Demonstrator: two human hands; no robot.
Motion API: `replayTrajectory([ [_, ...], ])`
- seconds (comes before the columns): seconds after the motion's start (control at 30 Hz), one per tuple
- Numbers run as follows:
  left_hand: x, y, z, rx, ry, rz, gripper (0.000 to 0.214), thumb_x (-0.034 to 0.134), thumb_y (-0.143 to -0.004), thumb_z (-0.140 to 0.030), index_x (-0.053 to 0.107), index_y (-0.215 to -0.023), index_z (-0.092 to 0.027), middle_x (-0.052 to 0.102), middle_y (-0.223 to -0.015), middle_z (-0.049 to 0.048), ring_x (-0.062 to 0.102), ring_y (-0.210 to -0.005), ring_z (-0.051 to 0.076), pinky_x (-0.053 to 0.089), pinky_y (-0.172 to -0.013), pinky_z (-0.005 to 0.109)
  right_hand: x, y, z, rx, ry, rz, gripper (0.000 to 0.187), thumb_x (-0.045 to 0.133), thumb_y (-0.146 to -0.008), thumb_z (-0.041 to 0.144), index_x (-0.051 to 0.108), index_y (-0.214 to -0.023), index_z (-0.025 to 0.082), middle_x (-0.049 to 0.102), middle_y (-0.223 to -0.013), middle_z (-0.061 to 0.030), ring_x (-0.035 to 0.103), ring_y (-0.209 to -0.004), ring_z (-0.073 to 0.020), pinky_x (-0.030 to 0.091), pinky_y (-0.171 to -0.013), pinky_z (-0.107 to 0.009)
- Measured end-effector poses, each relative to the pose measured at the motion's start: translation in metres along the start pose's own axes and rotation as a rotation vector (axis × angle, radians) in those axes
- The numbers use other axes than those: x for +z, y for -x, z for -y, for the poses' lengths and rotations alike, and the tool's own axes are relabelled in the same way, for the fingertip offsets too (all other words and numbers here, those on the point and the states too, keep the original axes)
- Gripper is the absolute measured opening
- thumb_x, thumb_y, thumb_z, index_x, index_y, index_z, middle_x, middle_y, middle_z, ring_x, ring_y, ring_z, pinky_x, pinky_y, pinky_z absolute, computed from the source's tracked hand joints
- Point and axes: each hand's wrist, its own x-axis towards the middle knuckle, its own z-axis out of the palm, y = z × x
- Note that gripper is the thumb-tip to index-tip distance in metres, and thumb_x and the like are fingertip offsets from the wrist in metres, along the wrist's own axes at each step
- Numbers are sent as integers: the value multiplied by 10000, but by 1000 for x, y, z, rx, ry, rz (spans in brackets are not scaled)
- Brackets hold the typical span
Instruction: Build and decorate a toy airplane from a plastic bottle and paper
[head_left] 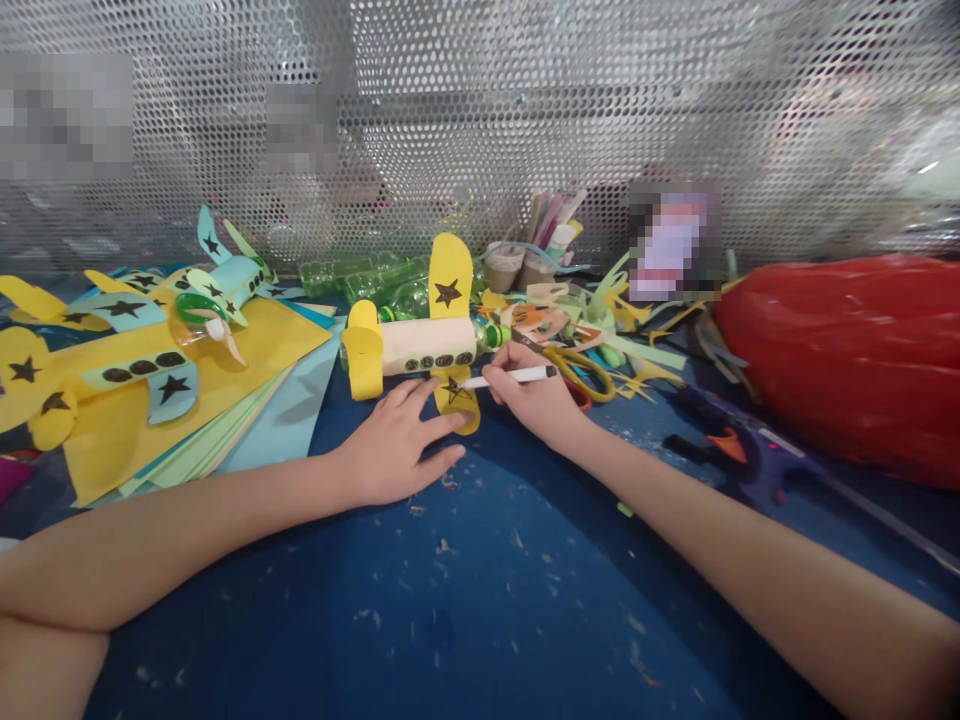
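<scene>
A toy plane [427, 343], made from a bottle wrapped in cream paper with yellow paper wings and tail, lies in front of me. Black ovals run along its side, and the far wing [451, 270] bears a filled black star. On the near wing [466, 415] is a star in outline. My right hand [529, 395] grips a white marker [517, 377], its tip at that star. My left hand [401, 440] lies flat with fingers spread, its fingertips touching the near wing and the plane's lower edge.
Other paper-and-bottle planes [135, 365] rest at left on coloured paper sheets [300, 410]. Green bottles [367, 275], paper scraps [600, 315], yellow-handled scissors [581, 370] and cups [504, 265] lie behind. At right are a glue gun [780, 455] and a red plastic bag [847, 360]. A perforated metal panel [480, 130] stands behind.
</scene>
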Motion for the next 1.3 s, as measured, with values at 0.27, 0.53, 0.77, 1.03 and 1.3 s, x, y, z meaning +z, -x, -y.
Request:
replayTrajectory([
  [0.27, -1, -1, 0, 4, 4, 5, 403, 414, -967, -459, 581, -1277, -263, 357, -1450, 131, 313, -1334, 362, 337, -1075, 555, 0, 0, 1, -13, 2, 2, 170, 544, -742, 263, 435, -617, 227, 488, -466, 62, 418, -453, -100, 340, -500, -258],
  [0.53, 0, 0, 0, 5, 6, 2, 403, 419, -966, -456, 580, -1278, -258, 354, -1450, 133, 310, -1333, 363, 334, -1075, 557, 0, 0, 0, -1, 2, 19, 164, 553, -746, 270, 440, -636, 227, 510, -475, 58, 429, -452, -104, 344, -501, -260],
  [0.77, 0, 0, -1, 9, 14, -3, 397, 419, -967, -450, 580, -1273, -255, 359, -1457, 130, 315, -1334, 361, 337, -1071, 566, 0, 1, 3, 9, 16, 24, 159, 556, -744, 267, 446, -637, 225, 519, -478, 56, 429, -456, -106, 347, -504, -263],
  [1.03, 0, 0, -1, 5, 18, -7, 394, 420, -966, -458, 576, -1275, -270, 370, -1459, 108, 309, -1340, 356, 337, -1076, 560, 0, 1, 2, 10, 1, -8, 166, 551, -736, 239, 431, -621, 230, 497, -465, 61, 422, -454, -107, 345, -507, -261],
  [1.3, -1, 0, -1, -4, 8, 4, 405, 419, -966, -462, 578, -1280, -262, 362, -1458, 115, 307, -1338, 362, 329, -1081, 559, 0, 0, 2, 15, 23, -15, 167, 549, -746, 249, 439, -623, 230, 499, -471, 62, 421, -457, -107, 346, -518, -264],
])
